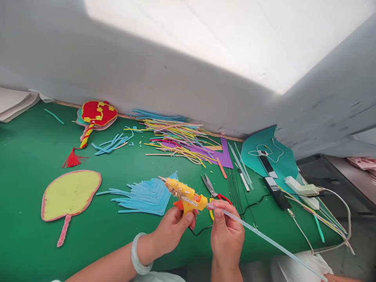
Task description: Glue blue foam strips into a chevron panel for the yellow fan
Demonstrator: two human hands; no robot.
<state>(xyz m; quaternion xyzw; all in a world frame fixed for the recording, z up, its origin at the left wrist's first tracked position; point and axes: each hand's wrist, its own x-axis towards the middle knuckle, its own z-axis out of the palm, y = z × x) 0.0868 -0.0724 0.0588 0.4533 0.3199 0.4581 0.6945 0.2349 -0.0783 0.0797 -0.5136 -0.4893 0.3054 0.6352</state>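
My left hand (175, 231) is wrapped round the handle of a yellow hot glue gun (188, 192), its nozzle pointing left. In my right hand (226, 235) is a long translucent glue stick (264, 235), pinched near the rear of the gun. The stick's near end meets the gun's back opening; how far it goes in is hidden. Behind the nozzle lies a leaf-shaped mat of blue pipe cleaners (149, 196). Red-handled scissors (213, 188) lie just beyond the gun. Another person's hand (337, 278) shows at the stick's far end.
A yellow-green fan (72, 194) lies at left, a red tasselled fan (98, 113) behind it. Loose pipe cleaners (176, 135) are piled along the wall. More glue sticks (239, 164), a black phone-like device (276, 192) and a corded power strip (302, 192) stand at right.
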